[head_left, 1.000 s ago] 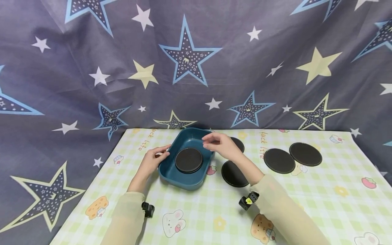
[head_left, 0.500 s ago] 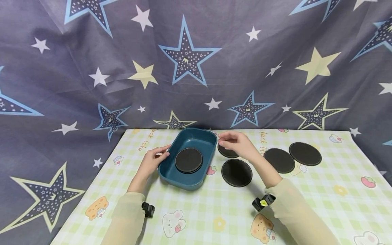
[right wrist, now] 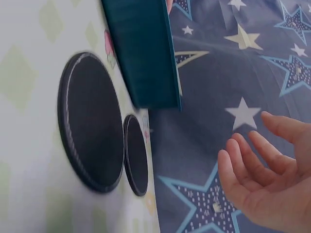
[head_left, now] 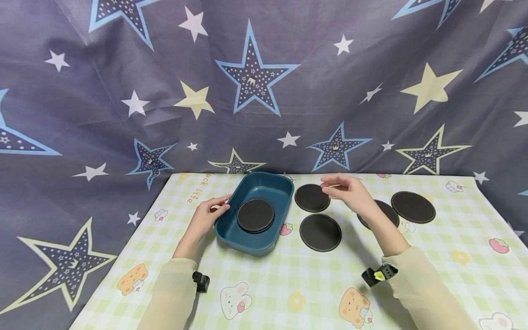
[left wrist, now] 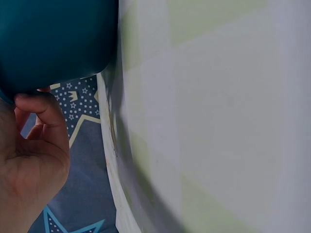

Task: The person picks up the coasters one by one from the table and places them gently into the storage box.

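A dark teal rectangular tub point(head_left: 264, 191) stands left of centre in the head view. Stacked black round coasters point(head_left: 255, 215) lie inside it. My left hand point(head_left: 203, 218) holds the tub's left rim, thumb and fingers pinching the edge; the left wrist view shows the thumb point(left wrist: 41, 106) against it. My right hand point(head_left: 345, 189) hovers with loosely bent fingers and nothing in them, just right of the back coaster point(head_left: 310, 199). In front of that lies another coaster point(head_left: 321, 233), its stitched edge plain in the right wrist view.
Farther right on the checked tablecloth point(head_left: 445, 284) lie two more coasters, one partly behind my right forearm point(head_left: 365, 216) and one in full sight point(head_left: 413, 207). A dark star-patterned curtain point(head_left: 288, 128) hangs behind the table's back edge.
My right hand has moved right, from over the tub's right side to beyond the back coaster, uncovering the two coasters beside the tub. My left hand and the tub have stayed put.
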Demonstrator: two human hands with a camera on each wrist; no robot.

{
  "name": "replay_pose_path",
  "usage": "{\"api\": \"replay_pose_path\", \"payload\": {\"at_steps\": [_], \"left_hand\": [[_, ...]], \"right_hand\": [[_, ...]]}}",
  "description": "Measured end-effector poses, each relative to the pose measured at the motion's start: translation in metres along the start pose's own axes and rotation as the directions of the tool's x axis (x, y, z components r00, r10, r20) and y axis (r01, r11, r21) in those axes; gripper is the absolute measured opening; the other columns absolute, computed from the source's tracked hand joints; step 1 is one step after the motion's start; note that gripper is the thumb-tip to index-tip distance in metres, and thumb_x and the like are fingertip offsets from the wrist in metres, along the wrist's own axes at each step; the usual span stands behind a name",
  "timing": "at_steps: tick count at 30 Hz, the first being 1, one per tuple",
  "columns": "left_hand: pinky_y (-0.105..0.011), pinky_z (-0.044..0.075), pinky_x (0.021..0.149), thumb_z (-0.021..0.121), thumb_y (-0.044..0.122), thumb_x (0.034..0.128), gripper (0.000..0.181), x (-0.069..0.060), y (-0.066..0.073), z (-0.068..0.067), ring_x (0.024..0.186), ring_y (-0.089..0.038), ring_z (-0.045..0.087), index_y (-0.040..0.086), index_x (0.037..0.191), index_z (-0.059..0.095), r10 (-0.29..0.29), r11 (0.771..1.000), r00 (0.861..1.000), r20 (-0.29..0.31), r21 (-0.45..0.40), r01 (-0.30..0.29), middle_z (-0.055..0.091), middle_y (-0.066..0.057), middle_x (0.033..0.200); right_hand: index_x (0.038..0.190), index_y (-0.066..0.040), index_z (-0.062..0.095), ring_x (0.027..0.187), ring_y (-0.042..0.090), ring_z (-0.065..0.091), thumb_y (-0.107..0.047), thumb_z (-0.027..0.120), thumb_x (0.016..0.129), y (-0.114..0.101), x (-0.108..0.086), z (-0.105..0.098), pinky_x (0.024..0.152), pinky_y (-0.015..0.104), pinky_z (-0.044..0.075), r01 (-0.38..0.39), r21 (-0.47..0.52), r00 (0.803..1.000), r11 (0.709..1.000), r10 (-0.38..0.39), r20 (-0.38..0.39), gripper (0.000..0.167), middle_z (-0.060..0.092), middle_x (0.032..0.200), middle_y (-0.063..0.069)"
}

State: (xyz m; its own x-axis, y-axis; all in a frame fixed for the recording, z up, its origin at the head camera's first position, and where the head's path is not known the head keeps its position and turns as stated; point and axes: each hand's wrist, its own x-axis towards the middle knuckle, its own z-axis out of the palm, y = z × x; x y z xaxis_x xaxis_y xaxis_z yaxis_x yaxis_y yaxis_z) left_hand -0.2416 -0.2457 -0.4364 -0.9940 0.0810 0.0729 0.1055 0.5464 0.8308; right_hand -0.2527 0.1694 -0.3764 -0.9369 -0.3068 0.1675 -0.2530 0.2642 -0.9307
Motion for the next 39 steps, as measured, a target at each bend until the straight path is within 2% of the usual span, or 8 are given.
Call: {"api": "replay_pose_path", "payload": {"at_steps": [4, 6, 10, 13, 16, 21, 24, 39], "left_hand": [[-0.024, 0.044, 0.066, 0.062, 0.024, 0.0998, 0.038, 0.001, 0.001, 0.0, 0.074, -0.014, 0.056, 0.016, 0.137, 0.063, 0.002, 1.0, 1.0, -0.002, -0.003, -0.002, 0.065, -0.016, 0.108], [-0.024, 0.043, 0.063, 0.062, 0.024, 0.0998, 0.038, 0.001, 0.001, 0.0, 0.07, -0.014, 0.055, 0.016, 0.137, 0.064, 0.0, 1.0, 1.0, -0.001, -0.003, 0.0, 0.064, -0.016, 0.107], [-0.025, 0.042, 0.06, 0.062, 0.024, 0.0998, 0.038, 0.001, 0.0, 0.0, 0.068, -0.013, 0.054, 0.016, 0.137, 0.063, -0.006, 1.0, 1.0, -0.003, 0.002, 0.006, 0.064, -0.016, 0.107], [-0.025, 0.042, 0.059, 0.062, 0.024, 0.0997, 0.038, 0.0, 0.0, 0.0, 0.066, -0.012, 0.053, 0.015, 0.137, 0.063, -0.003, 1.0, 1.0, -0.002, -0.002, 0.003, 0.064, -0.016, 0.107], [-0.025, 0.041, 0.058, 0.062, 0.024, 0.0997, 0.038, 0.0, -0.001, 0.0, 0.065, -0.012, 0.051, 0.015, 0.137, 0.063, 0.002, 1.0, 1.0, 0.0, -0.008, -0.002, 0.064, -0.017, 0.108], [-0.025, 0.043, 0.061, 0.063, 0.025, 0.0996, 0.038, 0.0, 0.0, 0.0, 0.069, -0.014, 0.054, 0.016, 0.137, 0.063, 0.001, 1.0, 1.0, 0.007, -0.02, -0.001, 0.064, -0.016, 0.109], [-0.025, 0.043, 0.061, 0.063, 0.025, 0.0996, 0.039, 0.0, 0.0, 0.0, 0.07, -0.015, 0.054, 0.016, 0.137, 0.063, -0.003, 1.0, 1.0, 0.008, -0.022, 0.003, 0.064, -0.016, 0.11], [-0.024, 0.044, 0.066, 0.063, 0.025, 0.0994, 0.038, 0.0, -0.001, -0.001, 0.075, -0.015, 0.056, 0.016, 0.137, 0.063, -0.002, 1.0, 1.0, 0.004, -0.017, 0.002, 0.065, -0.016, 0.112]], "right_hand": [[0.131, 0.013, 0.055, 0.093, -0.004, 0.066, -0.009, 0.06, 0.098, 0.003, -0.008, -0.014, 0.082, 0.017, 0.055, -0.001, -0.011, 1.0, 1.0, 0.001, -0.021, 0.039, 0.059, 0.126, 0.036], [0.132, 0.011, 0.055, 0.094, -0.005, 0.066, -0.012, 0.06, 0.099, 0.005, -0.013, -0.022, 0.082, 0.017, 0.055, -0.016, -0.027, 0.999, 0.999, 0.015, -0.035, 0.04, 0.061, 0.126, 0.032], [0.133, 0.008, 0.055, 0.094, -0.005, 0.065, -0.019, 0.062, 0.099, 0.009, -0.023, -0.039, 0.083, 0.016, 0.055, -0.05, -0.043, 0.997, 0.998, 0.047, -0.065, 0.044, 0.07, 0.117, 0.004], [0.132, 0.007, 0.056, 0.093, -0.007, 0.065, -0.022, 0.064, 0.098, 0.013, -0.029, -0.051, 0.082, 0.015, 0.055, -0.074, -0.047, 0.993, 0.996, 0.069, -0.096, 0.046, 0.068, 0.106, -0.018], [0.129, 0.004, 0.058, 0.092, -0.009, 0.064, -0.024, 0.065, 0.098, 0.018, -0.037, -0.062, 0.081, 0.015, 0.055, -0.094, -0.05, 0.988, 0.994, 0.087, -0.126, 0.042, 0.065, 0.101, -0.026], [0.118, -0.019, 0.063, 0.092, -0.012, 0.063, -0.022, 0.063, 0.099, 0.031, -0.053, -0.083, 0.078, 0.013, 0.054, -0.103, -0.044, 0.982, 0.994, 0.094, -0.166, 0.02, 0.065, 0.1, -0.029], [0.113, -0.029, 0.063, 0.091, -0.012, 0.064, -0.016, 0.062, 0.099, 0.04, -0.061, -0.097, 0.077, 0.011, 0.053, -0.095, 0.004, 0.978, 0.995, 0.094, -0.189, 0.019, 0.068, 0.099, -0.028], [0.098, -0.033, 0.07, 0.08, -0.011, 0.066, -0.004, 0.064, 0.096, 0.074, -0.083, -0.146, 0.069, 0.008, 0.052, -0.097, 0.284, 0.926, 0.954, 0.191, -0.327, 0.03, 0.071, 0.089, -0.024]]}}
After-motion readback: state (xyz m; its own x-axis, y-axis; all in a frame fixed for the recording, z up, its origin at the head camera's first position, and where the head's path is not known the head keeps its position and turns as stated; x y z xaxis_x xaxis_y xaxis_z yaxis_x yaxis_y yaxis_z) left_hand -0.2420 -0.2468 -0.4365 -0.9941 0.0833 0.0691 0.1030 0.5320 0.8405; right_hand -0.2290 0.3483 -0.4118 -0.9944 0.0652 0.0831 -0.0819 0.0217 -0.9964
